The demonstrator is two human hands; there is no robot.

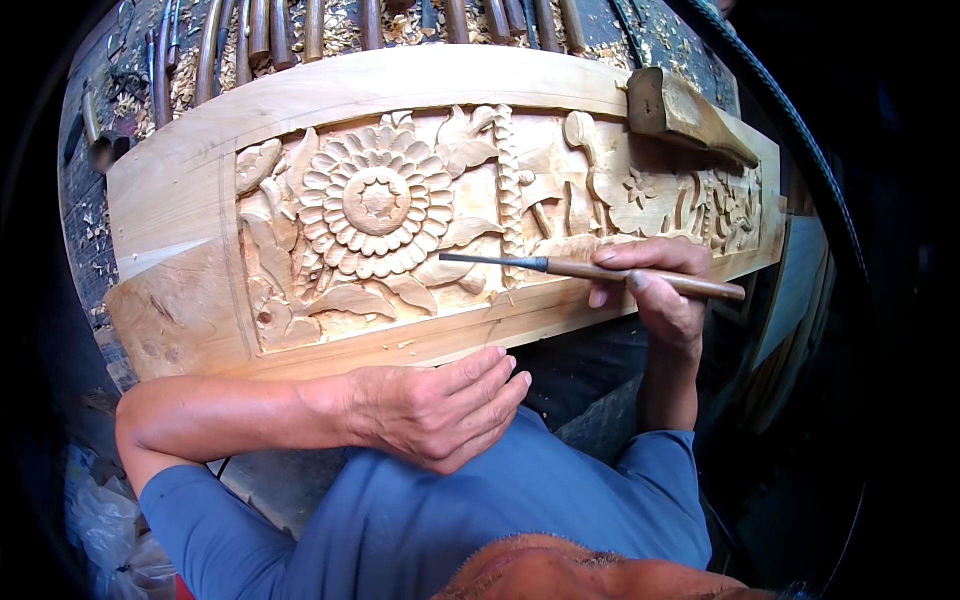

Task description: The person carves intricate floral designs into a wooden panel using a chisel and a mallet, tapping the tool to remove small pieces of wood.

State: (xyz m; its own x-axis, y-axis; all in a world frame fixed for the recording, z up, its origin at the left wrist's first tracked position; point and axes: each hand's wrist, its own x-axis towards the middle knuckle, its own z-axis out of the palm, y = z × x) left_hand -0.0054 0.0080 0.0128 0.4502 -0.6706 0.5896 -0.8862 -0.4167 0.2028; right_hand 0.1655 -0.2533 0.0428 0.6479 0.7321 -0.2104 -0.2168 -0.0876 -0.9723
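A pale carved wooden board [170, 205] spans the bench, with a round flower [376, 200], leaves and a twisted border in relief. My right hand [660, 285] grips a slim chisel [585, 270] by its wooden handle, its metal blade pointing left over the carving beside the flower. My left hand [445, 410] rests at the board's near edge, holding nothing, fingers loosely bent and slightly apart. A wooden mallet [665, 110] lies on the board's upper right part.
Several wooden-handled tools [315, 25] lie in a row along the back of the bench [125, 90] among shavings. A dark cord [780, 100] runs down the right. Plastic bags [110, 530] sit at lower left. Boards [790, 290] lean at the right.
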